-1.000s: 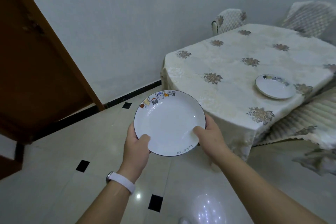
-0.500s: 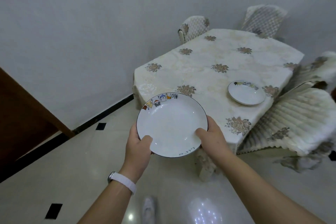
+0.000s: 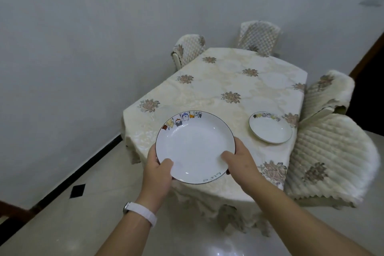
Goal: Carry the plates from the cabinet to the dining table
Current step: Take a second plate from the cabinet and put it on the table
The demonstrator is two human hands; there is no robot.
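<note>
Head view. A white plate [image 3: 195,147], dark-rimmed with a band of small cartoon figures on its far edge, is held level in front of the person and is seen against the near corner of the dining table [image 3: 228,81]. Whether it is already over the tabletop or just short of it cannot be told. The left hand [image 3: 159,174] grips the lower-left rim, thumb laid over the top and fingers hidden beneath. The right hand [image 3: 242,164] grips the lower-right rim in the same way. A white wristband [image 3: 140,213] sits on the left wrist. Compared with 1 second ago, the wooden door at the left has slid almost out of view. The table has moved from the right toward the centre and closer, and the held plate, then seen over the tiled floor [image 3: 62,224], now overlaps the tablecloth. The 2-handed grip is unchanged. A 2nd plate [image 3: 270,128] lies flat on the cloth near the right edge, apart from the held one and beside a padded chair [image 3: 332,162]. By this evidence the carry is nearly over and the set-down is not yet done.
</note>
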